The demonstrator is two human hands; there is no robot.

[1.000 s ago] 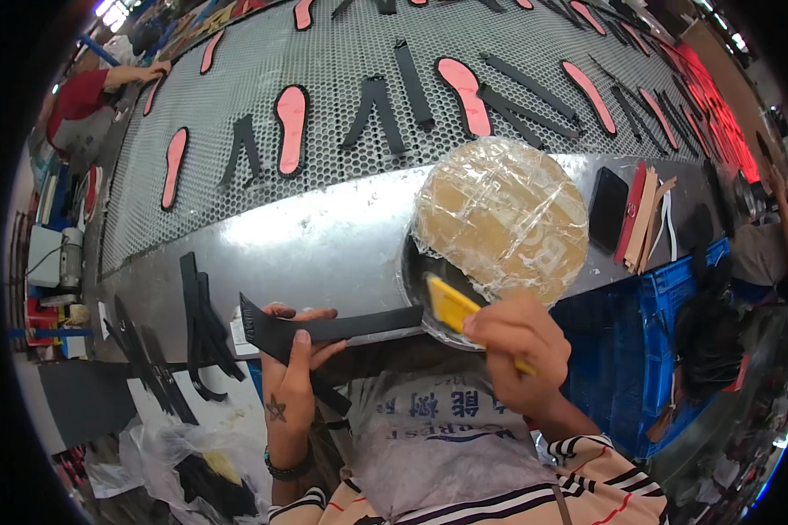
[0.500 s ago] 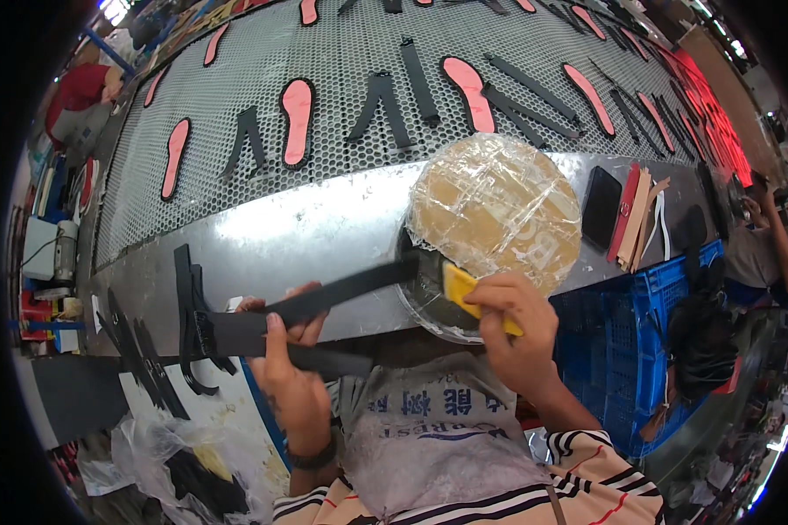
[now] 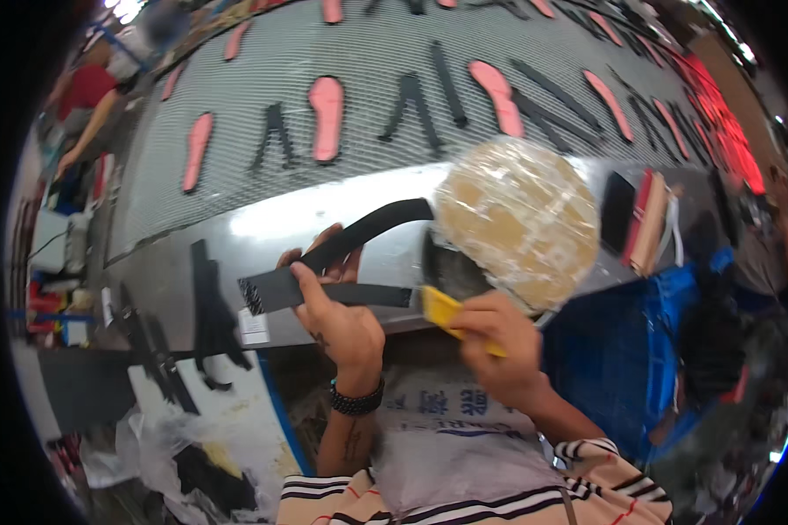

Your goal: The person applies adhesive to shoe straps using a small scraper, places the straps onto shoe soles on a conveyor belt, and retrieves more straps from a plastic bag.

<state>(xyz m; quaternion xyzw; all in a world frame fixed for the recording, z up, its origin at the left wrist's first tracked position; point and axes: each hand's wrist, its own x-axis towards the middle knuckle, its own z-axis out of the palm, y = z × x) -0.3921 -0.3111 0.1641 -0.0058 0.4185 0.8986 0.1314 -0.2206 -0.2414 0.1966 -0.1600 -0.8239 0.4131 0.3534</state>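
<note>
My left hand (image 3: 348,337) grips a forked black strap piece (image 3: 372,226), with the fingers behind it and the thumb on its face. One arm of the piece curves up to the right, while the other lies lower, its tip close to the scraper. My right hand (image 3: 506,348) is closed round a flat yellow scraper (image 3: 442,308). Its wide edge points left, beside the dark mouth of a round pot (image 3: 453,265). Over most of the pot lies a tan disc-shaped cover (image 3: 517,206) wrapped in clear tape. More black strap pieces (image 3: 212,306) lie left of my left hand.
Pink insole shapes (image 3: 327,118) and black forked straps (image 3: 411,114) lie on the perforated table (image 3: 289,61) beyond the metal edge. A phone (image 3: 619,201) and coloured strips (image 3: 648,223) sit right of the pot. Blue crates (image 3: 604,350) stand below; a person (image 3: 87,92) is at far left.
The strap piece has turned in my left hand, its upper arm now curving higher, away from the pot mouth. The scraper has dropped slightly. The whole view has shifted.
</note>
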